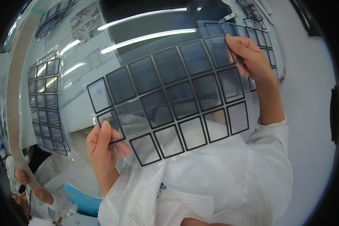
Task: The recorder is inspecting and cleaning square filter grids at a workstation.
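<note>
Held up in front of me is a clear film sheet with rows of black-bordered rectangles (182, 98), tilted up toward its right end. One spot in the middle row, near the left, shows no black border. My left hand (104, 145) pinches the sheet's lower left edge, thumb on the near face and fingers behind. At the upper right corner my right hand (249, 56) grips it between thumb and fingers. Those fingers show partly through the clear film.
Similar bordered sheets (45, 109) lie at the left, with more sheets (269, 49) at the right. A dark glossy panel (150, 22) reflects ceiling lights behind printed papers (92, 62). A white marker (228, 17) lies beyond. At lower left, a co-worker's hand (43, 195) is near a white strip.
</note>
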The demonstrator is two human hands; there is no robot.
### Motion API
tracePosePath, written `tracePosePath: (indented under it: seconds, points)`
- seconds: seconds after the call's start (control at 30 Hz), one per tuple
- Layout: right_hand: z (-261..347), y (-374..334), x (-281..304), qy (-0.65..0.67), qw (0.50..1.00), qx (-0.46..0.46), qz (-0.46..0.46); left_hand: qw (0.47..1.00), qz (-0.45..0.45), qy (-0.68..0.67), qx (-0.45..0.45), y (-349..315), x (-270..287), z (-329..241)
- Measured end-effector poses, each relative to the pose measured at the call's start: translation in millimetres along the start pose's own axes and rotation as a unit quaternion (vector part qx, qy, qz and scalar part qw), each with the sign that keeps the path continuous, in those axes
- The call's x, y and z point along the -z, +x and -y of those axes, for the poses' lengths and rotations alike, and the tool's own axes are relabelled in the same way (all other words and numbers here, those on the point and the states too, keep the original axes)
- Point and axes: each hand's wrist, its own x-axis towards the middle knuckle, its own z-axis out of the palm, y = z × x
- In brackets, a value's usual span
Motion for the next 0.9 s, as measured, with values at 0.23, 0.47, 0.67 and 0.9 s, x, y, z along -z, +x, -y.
tracePosePath:
  seconds: [0.23, 0.47, 0.67, 0.9]
  points:
    - [-0.8, -0.5, 2.0, 0.0, 1.0, -0.021, 0.006, 1.0, -0.004, 0.019, -0.002, -1.5, 2.0, -1.7]
    - [-3.3, -1.8, 1.8, -0.019, 1.0, -0.019, 0.004, 1.0, -0.01, 0.021, -0.005, -3.1, -0.3, -2.8]
    - [12.1, 11.8, -7.0, -0.089, 0.996, -0.008, 0.0, 0.995, -0.039, 0.089, -0.017, 5.0, 1.7, -10.5]
    - [22.2, 47.9, -15.9, -0.223, 0.972, 0.072, 0.019, 0.929, -0.01, 0.368, 0.018, 22.6, 16.4, -34.3]
